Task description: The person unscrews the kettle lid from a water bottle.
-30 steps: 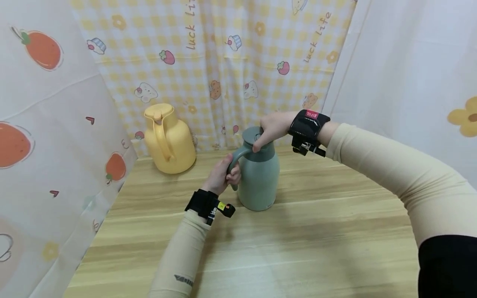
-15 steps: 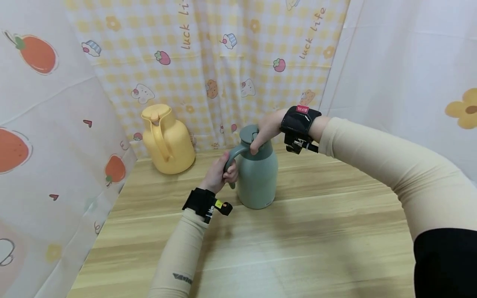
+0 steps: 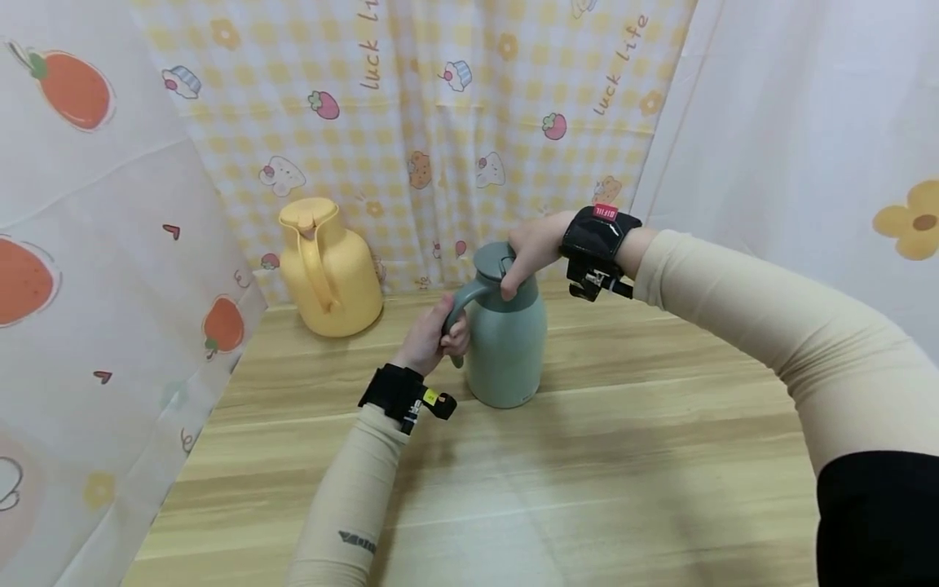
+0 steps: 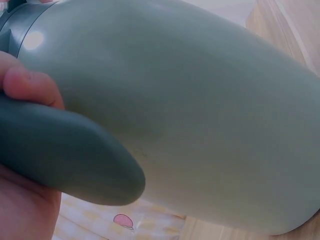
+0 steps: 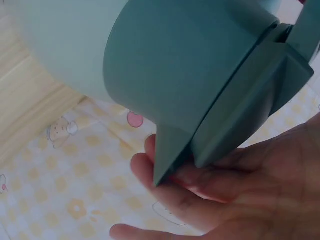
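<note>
A sage-green thermos jug [image 3: 506, 350] stands upright on the table, with a darker lid [image 3: 491, 259] and neck. My left hand [image 3: 431, 336] grips its handle [image 3: 469, 295] from the left. In the left wrist view, curled fingers [image 4: 37, 89] wrap the handle, whose lower end sticks out beside the body. Over the lid's right side reaches my right hand [image 3: 537, 247], thumb at the front of the neck and fingers behind. The right wrist view has those fingers [image 5: 195, 205] around the pointed spout [image 5: 172, 155], against the closed lid's edge; the thumb is hidden there.
A yellow jug [image 3: 341, 281] with a lid and handle stands at the back left of the wooden table [image 3: 587, 489]. A checked curtain [image 3: 411, 130] hangs right behind both jugs, and white printed sheets [image 3: 117, 269] enclose the sides.
The view shifts slightly with the head. Both hands keep their places on the green thermos jug, the right thumb moving only a little at the neck.
</note>
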`<state>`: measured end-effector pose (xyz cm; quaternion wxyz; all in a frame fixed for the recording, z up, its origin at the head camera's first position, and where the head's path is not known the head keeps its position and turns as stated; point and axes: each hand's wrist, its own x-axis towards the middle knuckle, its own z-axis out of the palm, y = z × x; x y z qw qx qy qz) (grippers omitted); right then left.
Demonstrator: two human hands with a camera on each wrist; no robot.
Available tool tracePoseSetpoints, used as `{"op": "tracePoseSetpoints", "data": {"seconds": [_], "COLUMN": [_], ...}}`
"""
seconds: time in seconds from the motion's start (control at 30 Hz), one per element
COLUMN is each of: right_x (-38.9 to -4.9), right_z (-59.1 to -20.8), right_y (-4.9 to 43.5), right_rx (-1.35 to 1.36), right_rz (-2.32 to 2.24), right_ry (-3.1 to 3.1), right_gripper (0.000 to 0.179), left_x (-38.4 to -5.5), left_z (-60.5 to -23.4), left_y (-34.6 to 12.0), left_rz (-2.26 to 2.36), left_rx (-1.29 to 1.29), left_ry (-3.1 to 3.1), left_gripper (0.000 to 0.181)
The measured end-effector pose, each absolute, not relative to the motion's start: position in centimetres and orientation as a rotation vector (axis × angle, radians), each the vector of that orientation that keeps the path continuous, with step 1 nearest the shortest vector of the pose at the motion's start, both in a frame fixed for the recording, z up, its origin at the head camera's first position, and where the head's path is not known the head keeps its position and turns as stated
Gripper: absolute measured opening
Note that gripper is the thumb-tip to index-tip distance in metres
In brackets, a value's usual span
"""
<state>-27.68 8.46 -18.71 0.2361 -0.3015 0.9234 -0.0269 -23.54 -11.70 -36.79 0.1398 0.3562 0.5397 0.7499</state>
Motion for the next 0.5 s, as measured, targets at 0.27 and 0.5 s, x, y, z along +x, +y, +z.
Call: {"op": "tracePoseSetpoints", "data": {"seconds": [0.27,0.5], "right_x": [-27.77,-27.88], "right_z": [-19.37,-18.82], "right_y": [9.04,8.74], "right_rx": [-0.904,-0.924], "right_rz": [-0.163,-0.185], "right_ry": [2.498,2.480], "right_gripper": [0.046,0.037], "left_x": [-23.04,-23.04], "left_z": [-36.87,-36.63], "left_y": [-11.52,-11.84], "left_rz": [2.145,2.156], "left_rx": [1.026,1.058], "left_ry": [1.542,1.542], "left_gripper": [0.056,0.054]}}
